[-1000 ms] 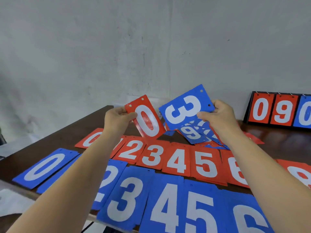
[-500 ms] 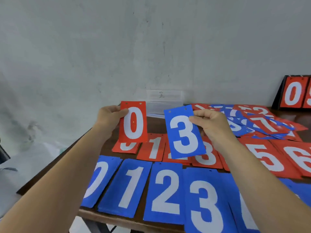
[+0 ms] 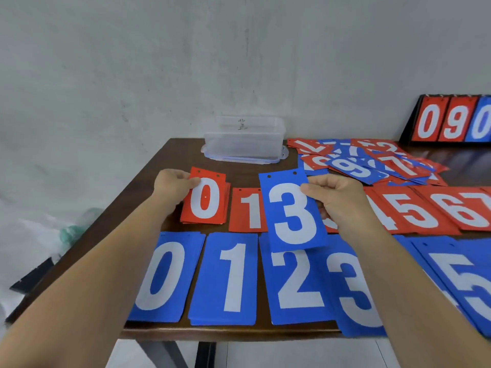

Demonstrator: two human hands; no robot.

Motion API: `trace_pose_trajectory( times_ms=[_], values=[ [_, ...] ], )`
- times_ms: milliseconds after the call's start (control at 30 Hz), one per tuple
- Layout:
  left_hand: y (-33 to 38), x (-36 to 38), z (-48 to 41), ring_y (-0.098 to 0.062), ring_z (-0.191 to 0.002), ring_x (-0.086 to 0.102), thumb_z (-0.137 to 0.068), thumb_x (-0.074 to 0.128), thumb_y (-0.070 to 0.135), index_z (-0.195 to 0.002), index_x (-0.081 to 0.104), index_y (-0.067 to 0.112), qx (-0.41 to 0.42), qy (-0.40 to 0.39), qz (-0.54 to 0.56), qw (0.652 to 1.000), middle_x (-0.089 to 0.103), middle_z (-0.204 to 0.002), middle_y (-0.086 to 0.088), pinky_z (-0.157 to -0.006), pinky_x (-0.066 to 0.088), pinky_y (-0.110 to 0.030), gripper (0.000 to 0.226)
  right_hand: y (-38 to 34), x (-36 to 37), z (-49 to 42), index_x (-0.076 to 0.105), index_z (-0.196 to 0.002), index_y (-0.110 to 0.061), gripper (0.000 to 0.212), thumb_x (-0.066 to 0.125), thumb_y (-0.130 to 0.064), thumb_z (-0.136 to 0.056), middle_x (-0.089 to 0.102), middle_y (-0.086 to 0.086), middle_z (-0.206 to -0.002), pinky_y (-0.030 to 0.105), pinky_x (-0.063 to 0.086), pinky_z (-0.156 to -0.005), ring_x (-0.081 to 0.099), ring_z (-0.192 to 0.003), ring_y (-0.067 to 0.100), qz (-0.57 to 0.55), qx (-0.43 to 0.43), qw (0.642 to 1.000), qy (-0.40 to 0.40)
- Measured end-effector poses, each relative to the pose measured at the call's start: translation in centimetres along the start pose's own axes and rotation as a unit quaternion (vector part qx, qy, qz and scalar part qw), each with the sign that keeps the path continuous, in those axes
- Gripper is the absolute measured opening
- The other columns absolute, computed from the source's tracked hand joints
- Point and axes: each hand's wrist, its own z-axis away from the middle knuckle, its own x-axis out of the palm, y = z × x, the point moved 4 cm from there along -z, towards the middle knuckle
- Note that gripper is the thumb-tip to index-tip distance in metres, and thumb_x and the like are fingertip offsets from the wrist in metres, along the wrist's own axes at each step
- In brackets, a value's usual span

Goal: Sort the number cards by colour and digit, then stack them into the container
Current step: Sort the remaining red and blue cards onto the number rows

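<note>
My left hand (image 3: pixel 172 183) pinches a red 0 card (image 3: pixel 204 199) by its top left edge, down on the red 0 pile. My right hand (image 3: pixel 337 200) holds a blue 3 card (image 3: pixel 292 212) in the air over the red 2 and 3 piles. A row of red piles runs from 1 (image 3: pixel 248 211) to 7 (image 3: pixel 478 208). In front lies a blue row: 0 (image 3: pixel 164 274), 1 (image 3: pixel 225 277), 2 (image 3: pixel 295 285), 3 (image 3: pixel 356 293), 5 (image 3: pixel 462 285). An unsorted heap (image 3: pixel 366 160) lies behind. The clear plastic container (image 3: pixel 244 139) stands at the table's far edge.
A black flip scoreboard (image 3: pixel 451 120) showing 0, 9, 0 stands at the far right by the wall. The dark wooden table (image 3: pixel 148 181) ends at the left and near edges. Pale crumpled plastic (image 3: pixel 66 232) lies on the floor to the left.
My left hand has lowered the red 0 card onto the red 0 pile. My right hand has brought the blue 3 card down and nearer. The view tilted down, revealing the container.
</note>
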Motion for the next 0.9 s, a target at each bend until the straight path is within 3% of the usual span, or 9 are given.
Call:
trace_pose_trajectory(
  times_ms=[167, 333, 467, 567, 633, 700, 767, 833, 900],
  values=[
    [0.2, 1.0, 0.2, -0.027, -0.099, 0.064, -0.089, 0.069, 0.026, -0.104, 0.071, 0.007, 0.057, 0.040, -0.181, 0.981, 0.069, -0.103, -0.011, -0.077, 0.050, -0.034, 0.025, 0.2, -0.4, 1.2, 0.064, -0.095, -0.019, 0.009, 0.069, -0.018, -0.088, 0.064, -0.009, -0.077, 0.009, 0.040, -0.040, 0.059, -0.051, -0.001, 0.026, -0.002, 1.000, 0.009],
    [0.7, 1.6, 0.7, -0.028, -0.096, 0.064, -0.086, 0.071, 0.029, -0.108, 0.067, 0.006, 0.080, 0.055, -0.282, 0.955, 0.068, -0.107, -0.011, -0.070, 0.047, -0.033, 0.032, 0.4, -1.7, 2.2, 0.063, -0.098, -0.019, 0.011, 0.068, -0.018, -0.089, 0.063, -0.011, -0.084, 0.009, 0.040, -0.042, 0.058, -0.064, 0.001, 0.045, -0.003, 0.999, 0.028],
    [1.0, 1.9, 1.0, -0.023, -0.076, 0.056, -0.086, 0.071, 0.025, -0.086, 0.062, 0.009, 0.083, 0.059, -0.303, 0.948, 0.062, -0.084, -0.007, -0.061, 0.043, -0.032, 0.018, 1.0, -3.8, 3.4, 0.065, -0.098, -0.016, 0.010, 0.068, -0.015, -0.088, 0.065, -0.006, -0.087, 0.007, 0.040, -0.041, 0.060, -0.061, 0.000, 0.064, -0.002, 0.997, 0.037],
    [1.2, 2.2, 1.4, -0.023, -0.074, 0.051, -0.086, 0.069, 0.020, -0.072, 0.053, 0.015, 0.091, 0.066, -0.280, 0.953, 0.052, -0.071, -0.001, -0.055, 0.037, -0.025, 0.021, 1.6, -5.5, 4.3, 0.067, -0.102, -0.014, 0.016, 0.070, -0.016, -0.087, 0.068, -0.002, -0.096, 0.011, 0.040, -0.046, 0.057, -0.067, 0.002, 0.085, 0.006, 0.995, 0.050],
    [1.9, 2.6, 2.0, -0.026, -0.084, 0.056, -0.086, 0.068, 0.019, -0.087, 0.062, 0.014, 0.109, 0.060, -0.260, 0.957, 0.063, -0.090, -0.008, -0.064, 0.042, -0.029, 0.008, 2.0, -6.4, 4.9, 0.067, -0.103, -0.014, 0.017, 0.070, -0.016, -0.087, 0.066, -0.005, -0.091, 0.012, 0.039, -0.048, 0.055, -0.069, 0.002, 0.094, 0.012, 0.994, 0.058],
    [2.6, 3.2, 2.9, -0.028, -0.096, 0.061, -0.087, 0.068, 0.022, -0.111, 0.064, 0.009, 0.126, 0.052, -0.249, 0.959, 0.066, -0.112, -0.012, -0.076, 0.047, -0.036, 0.028, 2.4, -7.0, 5.5, 0.066, -0.101, -0.013, 0.015, 0.070, -0.013, -0.087, 0.063, -0.009, -0.082, 0.008, 0.040, -0.043, 0.055, -0.065, 0.002, 0.096, 0.014, 0.993, 0.061],
    [3.3, 3.9, 3.8, -0.028, -0.093, 0.065, -0.088, 0.068, 0.026, -0.124, 0.060, 0.008, 0.144, 0.041, -0.238, 0.960, 0.065, -0.117, -0.011, -0.081, 0.050, -0.039, 0.041, 2.9, -7.5, 6.1, 0.065, -0.099, -0.012, 0.014, 0.070, -0.010, -0.086, 0.062, -0.010, -0.078, 0.007, 0.040, -0.041, 0.057, -0.064, 0.001, 0.099, 0.017, 0.993, 0.060],
    [3.9, 4.6, 4.5, -0.026, -0.090, 0.064, -0.088, 0.069, 0.028, -0.127, 0.060, 0.008, 0.159, 0.027, -0.222, 0.962, 0.066, -0.117, -0.010, -0.083, 0.053, -0.040, 0.044, 3.6, -7.9, 6.4, 0.066, -0.101, -0.012, 0.017, 0.072, -0.011, -0.085, 0.065, -0.006, -0.081, 0.012, 0.048, -0.051, 0.063, -0.074, 0.004, 0.122, 0.017, 0.990, 0.070],
    [4.3, 5.3, 5.3, -0.027, -0.104, 0.062, -0.087, 0.070, 0.030, -0.126, 0.060, 0.008, 0.170, 0.012, -0.212, 0.962, 0.066, -0.119, -0.009, -0.089, 0.053, -0.043, 0.045, 4.3, -8.3, 6.5, 0.067, -0.105, -0.015, 0.023, 0.074, -0.015, -0.084, 0.067, -0.004, -0.085, 0.027, 0.056, -0.072, 0.065, -0.085, 0.013, 0.180, 0.014, 0.979, 0.091]
  ],
)
